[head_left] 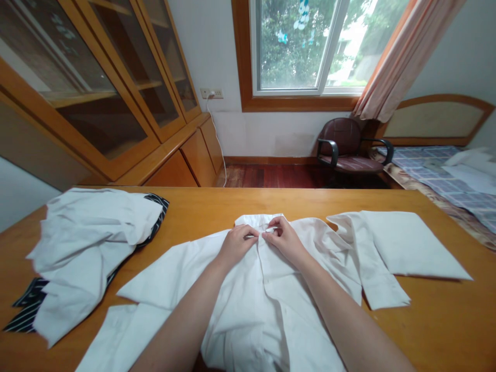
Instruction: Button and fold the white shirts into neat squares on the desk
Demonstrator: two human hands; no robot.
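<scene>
A white shirt (248,299) lies spread on the wooden table, its collar (259,219) at the far side and its sleeves out to both sides. My left hand (238,243) pinches the cloth at the front opening, just below the collar. Close beside it, my right hand (284,237) pinches the opposite edge near the collar, thumb and forefinger together. The fingertips of both hands almost meet at the top of the front opening. Whether a button lies between them is too small to tell. Lower down, the front edges hang apart.
To the left, a crumpled white garment (96,232) rests over black striped cloth (23,315). A folded white cloth (414,245) lies at the right, partly under the shirt's sleeve. Beyond the table (201,201) stand a glass-door cabinet (155,134), an armchair (349,144) and a bed (445,160).
</scene>
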